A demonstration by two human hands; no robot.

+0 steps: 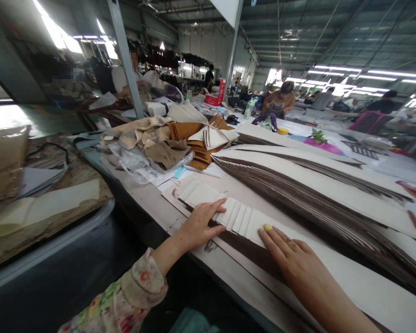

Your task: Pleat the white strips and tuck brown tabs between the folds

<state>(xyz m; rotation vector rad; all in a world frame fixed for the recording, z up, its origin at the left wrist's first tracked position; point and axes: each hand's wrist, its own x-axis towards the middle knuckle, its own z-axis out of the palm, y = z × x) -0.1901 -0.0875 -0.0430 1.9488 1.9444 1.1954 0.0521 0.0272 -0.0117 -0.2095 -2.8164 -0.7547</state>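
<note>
A fanned row of white-faced strips (241, 217) lies along the near edge of the table, each overlapping the one beside it, with a dark brown edge showing below. My left hand (203, 224) rests on the row's left part, thumb and fingers apart. Farther right, my right hand (289, 254) lies nearly flat on the top strip (350, 259), its fingers stretched out. A yellow cover (267, 227) sits on one fingertip of this hand. Neither hand is closed round anything.
Beyond my hands lie long stacks of white-topped brown pieces (298, 175). Tan and brown scraps (166, 152) and clear plastic (135, 162) heap at the back left. A grey bin (72, 249) stands left of the table (180, 226). People work farther back.
</note>
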